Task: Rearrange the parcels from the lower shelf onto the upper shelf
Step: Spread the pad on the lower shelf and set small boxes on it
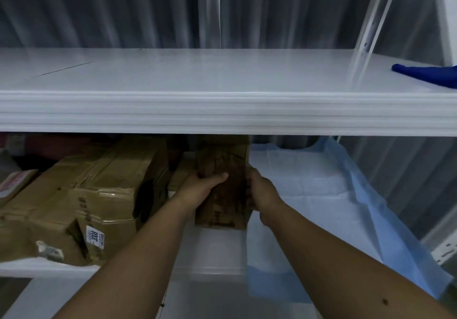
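A narrow brown cardboard parcel (pixel 223 170) stands on the lower shelf (pixel 212 252), just under the white upper shelf (pixel 222 111). My left hand (pixel 201 186) grips its left side with the thumb across the front. My right hand (pixel 262 190) holds its right side. Left of it lies a large taped brown parcel (pixel 99 195) with a white label, and further parcels (pixel 14 182) sit at the far left. The top of the held parcel is hidden behind the upper shelf's edge.
A blue and white padded sheet (pixel 321 195) covers the right part of the lower shelf. A dark blue item (pixel 427 75) lies at the right end of the upper shelf. White shelf uprights (pixel 366 34) rise at the right, with grey curtain behind.
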